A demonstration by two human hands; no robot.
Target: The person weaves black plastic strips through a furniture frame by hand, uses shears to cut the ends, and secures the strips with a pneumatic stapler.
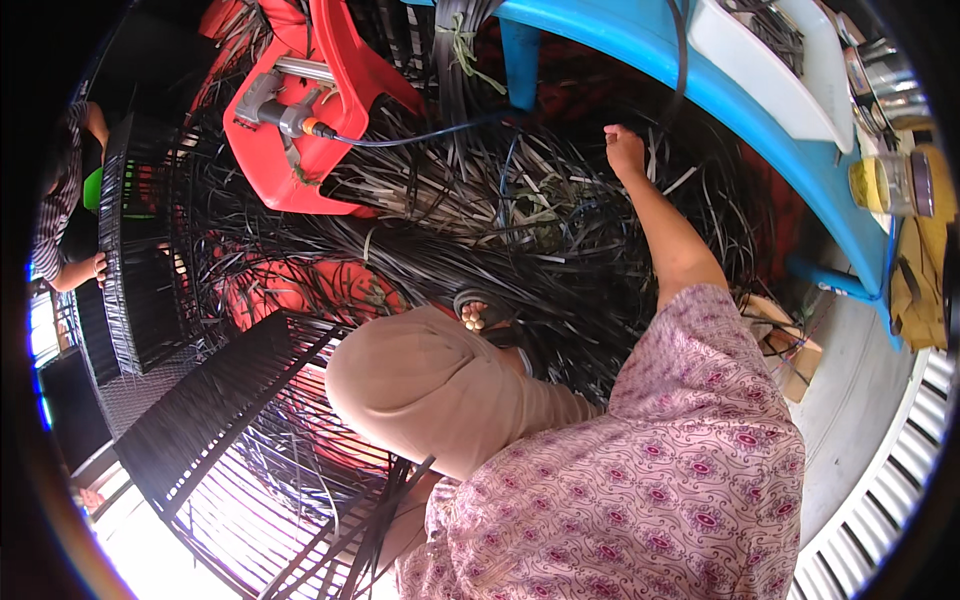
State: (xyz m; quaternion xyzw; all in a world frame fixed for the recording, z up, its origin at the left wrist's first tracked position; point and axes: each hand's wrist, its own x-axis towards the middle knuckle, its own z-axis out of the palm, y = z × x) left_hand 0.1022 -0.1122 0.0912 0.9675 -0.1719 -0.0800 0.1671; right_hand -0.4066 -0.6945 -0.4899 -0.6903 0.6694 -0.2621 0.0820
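Note:
My right arm is stretched out to the far side, over a heap of loose black plastic strips (590, 190). At its end my right hand (624, 150) has its fingers curled together; whatever they may hold is too small to make out. At lower left, beside my knee, leans a partly woven black panel (215, 410) with long unwoven strips. Bare skin of my left arm shows between my sleeve and a few dark strips (385, 530) there. The fingers of my left hand are hidden.
An air-powered staple gun (285, 115) with a blue hose lies on a red plastic chair (265, 165). A blue table (620, 40) curves along the far right, bearing a white tray (800, 110) and a jar (890, 185). At left another person's hand (85, 272) touches a black woven basket (140, 250).

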